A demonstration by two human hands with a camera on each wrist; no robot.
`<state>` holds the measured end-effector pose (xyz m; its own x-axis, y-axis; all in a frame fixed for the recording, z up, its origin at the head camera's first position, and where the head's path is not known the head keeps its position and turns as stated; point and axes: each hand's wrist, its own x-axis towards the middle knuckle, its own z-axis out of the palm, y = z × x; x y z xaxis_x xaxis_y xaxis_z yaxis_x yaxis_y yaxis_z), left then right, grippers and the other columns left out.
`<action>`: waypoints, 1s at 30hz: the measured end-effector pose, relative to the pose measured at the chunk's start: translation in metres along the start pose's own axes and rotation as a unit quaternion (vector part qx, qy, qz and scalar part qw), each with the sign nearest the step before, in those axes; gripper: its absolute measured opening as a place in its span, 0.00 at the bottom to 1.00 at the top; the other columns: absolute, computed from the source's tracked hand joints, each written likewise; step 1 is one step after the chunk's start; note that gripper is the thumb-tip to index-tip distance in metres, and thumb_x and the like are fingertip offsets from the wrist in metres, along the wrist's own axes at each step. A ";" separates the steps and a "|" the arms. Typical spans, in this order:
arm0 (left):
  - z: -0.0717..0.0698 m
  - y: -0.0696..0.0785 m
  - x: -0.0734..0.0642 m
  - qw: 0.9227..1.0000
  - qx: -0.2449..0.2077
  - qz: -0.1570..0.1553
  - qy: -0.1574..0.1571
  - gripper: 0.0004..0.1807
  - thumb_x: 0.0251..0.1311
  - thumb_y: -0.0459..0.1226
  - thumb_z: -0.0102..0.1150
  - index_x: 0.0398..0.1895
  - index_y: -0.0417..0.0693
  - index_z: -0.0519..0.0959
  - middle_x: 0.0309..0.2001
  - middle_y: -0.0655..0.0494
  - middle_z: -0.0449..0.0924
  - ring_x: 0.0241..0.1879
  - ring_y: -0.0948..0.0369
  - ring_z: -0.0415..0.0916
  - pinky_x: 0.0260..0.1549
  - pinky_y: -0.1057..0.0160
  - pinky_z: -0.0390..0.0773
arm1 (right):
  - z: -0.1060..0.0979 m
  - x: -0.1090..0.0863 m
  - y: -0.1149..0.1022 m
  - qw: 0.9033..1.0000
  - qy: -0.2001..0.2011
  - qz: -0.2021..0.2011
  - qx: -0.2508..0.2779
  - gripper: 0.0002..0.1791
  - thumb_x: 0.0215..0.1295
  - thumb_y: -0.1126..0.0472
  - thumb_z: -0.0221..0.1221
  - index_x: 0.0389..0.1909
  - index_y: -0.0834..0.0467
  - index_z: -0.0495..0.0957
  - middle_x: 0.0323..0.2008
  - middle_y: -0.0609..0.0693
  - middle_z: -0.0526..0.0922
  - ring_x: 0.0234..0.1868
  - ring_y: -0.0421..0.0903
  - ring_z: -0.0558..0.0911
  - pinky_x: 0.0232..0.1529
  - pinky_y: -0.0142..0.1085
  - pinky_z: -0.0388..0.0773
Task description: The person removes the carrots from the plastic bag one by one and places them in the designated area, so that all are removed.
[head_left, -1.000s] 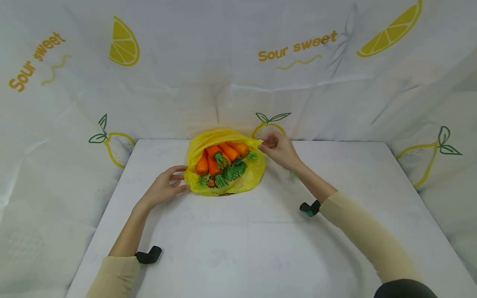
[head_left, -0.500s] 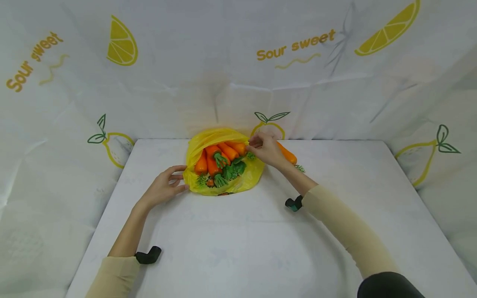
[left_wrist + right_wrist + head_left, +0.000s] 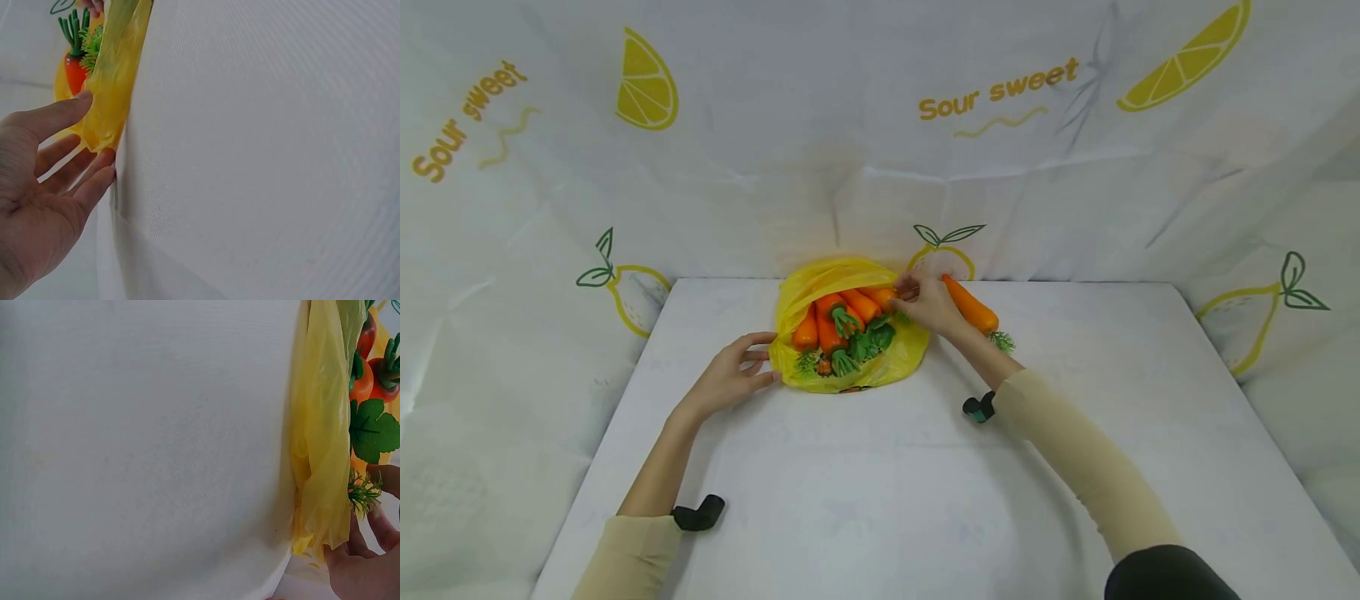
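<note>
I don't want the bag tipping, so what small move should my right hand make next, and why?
Perhaps gently draw out the rightmost bagged carrot: your right hand reaches its end, your left hand touches the yellow plastic bag on the opposite side, and one loose carrot already lies outside.

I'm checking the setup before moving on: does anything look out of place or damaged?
One carrot lies outside the yellow bag, on the white table beside the right hand. It looks odd because the other carrots in view are inside. I see no damage.
</note>
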<state>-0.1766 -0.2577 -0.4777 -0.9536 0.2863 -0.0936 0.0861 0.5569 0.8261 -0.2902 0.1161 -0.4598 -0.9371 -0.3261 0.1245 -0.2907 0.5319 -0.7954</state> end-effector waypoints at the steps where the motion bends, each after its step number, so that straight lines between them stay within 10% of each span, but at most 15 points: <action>1: 0.000 0.000 0.000 1.000 0.001 0.001 0.000 0.39 0.69 0.36 0.72 0.81 0.43 0.67 0.80 0.38 0.68 0.73 0.37 0.76 0.74 0.43 0.76 | 0.001 0.000 0.000 1.000 -0.001 0.000 -0.003 0.19 0.72 0.64 0.68 0.58 0.70 0.79 0.55 0.68 0.87 0.56 0.63 0.88 0.61 0.52 0.89; 30: 0.000 -0.002 0.001 1.000 0.003 0.002 0.000 0.39 0.69 0.36 0.72 0.80 0.43 0.67 0.80 0.37 0.67 0.73 0.36 0.76 0.75 0.41 0.76 | 0.018 0.004 0.009 0.996 0.010 0.014 -0.082 0.30 0.66 0.54 0.77 0.63 0.66 0.80 0.60 0.64 0.87 0.61 0.60 0.85 0.70 0.52 0.82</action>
<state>-0.1775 -0.2587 -0.4799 -0.9532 0.2883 -0.0906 0.0913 0.5605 0.8231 -0.2931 0.1054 -0.4774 -0.9485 -0.2948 0.1161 -0.2902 0.6618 -0.6913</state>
